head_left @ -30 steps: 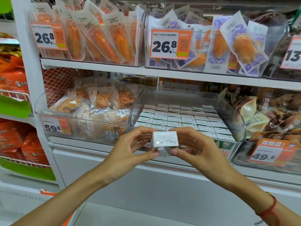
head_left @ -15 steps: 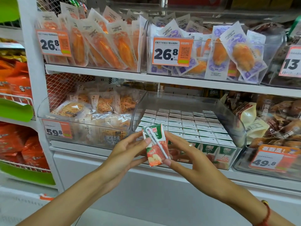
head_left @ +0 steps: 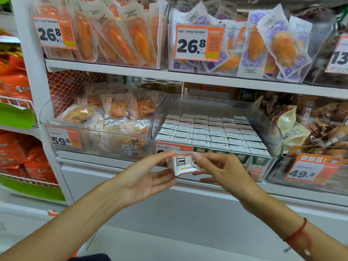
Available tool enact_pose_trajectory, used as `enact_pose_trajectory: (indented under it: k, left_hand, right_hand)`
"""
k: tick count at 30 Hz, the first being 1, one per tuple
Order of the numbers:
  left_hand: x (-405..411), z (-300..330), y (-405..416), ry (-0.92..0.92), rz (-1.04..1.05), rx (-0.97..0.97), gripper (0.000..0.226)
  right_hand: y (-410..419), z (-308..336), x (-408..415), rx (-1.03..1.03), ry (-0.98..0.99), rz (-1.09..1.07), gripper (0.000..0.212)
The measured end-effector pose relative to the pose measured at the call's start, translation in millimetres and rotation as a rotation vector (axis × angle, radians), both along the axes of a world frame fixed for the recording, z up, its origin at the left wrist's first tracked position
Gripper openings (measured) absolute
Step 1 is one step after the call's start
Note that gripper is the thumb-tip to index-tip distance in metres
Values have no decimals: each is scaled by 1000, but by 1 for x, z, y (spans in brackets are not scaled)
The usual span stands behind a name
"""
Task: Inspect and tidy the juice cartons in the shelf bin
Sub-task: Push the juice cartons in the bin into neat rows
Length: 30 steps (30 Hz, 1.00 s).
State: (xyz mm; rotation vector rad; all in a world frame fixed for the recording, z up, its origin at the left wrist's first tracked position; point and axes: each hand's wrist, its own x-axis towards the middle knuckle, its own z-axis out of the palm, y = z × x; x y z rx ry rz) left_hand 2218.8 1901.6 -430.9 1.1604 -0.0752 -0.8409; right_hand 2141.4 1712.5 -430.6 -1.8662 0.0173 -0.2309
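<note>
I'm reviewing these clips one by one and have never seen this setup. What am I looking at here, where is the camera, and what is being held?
There is no machine here: a person works with two bare hands, and the single wide-angle camera sits on their head, looking forward and down, so the forearms reach in from the bottom of the picture. In front is a shop shelf. The clear shelf bin in the middle holds rows of small juice cartons standing upright, white tops showing. Clear bins of bagged snacks with orange price tags stand to both sides and on the shelf above. The left hand and the right hand together hold one carton just in front of the bin, below its rim, pinched between the fingertips from either side. It is tipped so a white end with folded flaps and printed marks faces the camera.
</note>
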Motion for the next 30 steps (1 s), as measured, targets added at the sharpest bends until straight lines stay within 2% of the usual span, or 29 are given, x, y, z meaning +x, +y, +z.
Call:
enact_pose_trajectory:
  k: [3,8,14,18,20,22,25,27,30]
  left_hand:
    - [-1,0,-1,48,2,49,76]
    - [-2,1,-3,37,70,34,66]
    - [-7,1,-6,-290,130,-42,68]
    - [-14,1,-11,-454,176,-29,63]
    - [-14,0,-12,-492,186,-14,48]
    - [-12,-1,-11,-503,194,43,36]
    - [-10,1,-9,-356,156,32,20]
    - [-9,3,-8,-229,116,-41,23]
    - [-6,3,-4,-131,77,-127,47]
  right_hand:
    - [-1,0,0,58,112,-2,38]
    - [1,5,-3,73,173,20,43]
    - [6,9,-3,225,192,147,35]
    - [10,6,-1,135,49,91,29]
    - [9,5,-1,-35,-84,20,33]
    - [4,3,-2,-335,-222,-94,43]
    - [-2,3,-4,-761,-441,-224,50]
    - [-4,5,-5,-970,-597,-211,47]
    - [-2,4,-3,-1150,-739,-154,48]
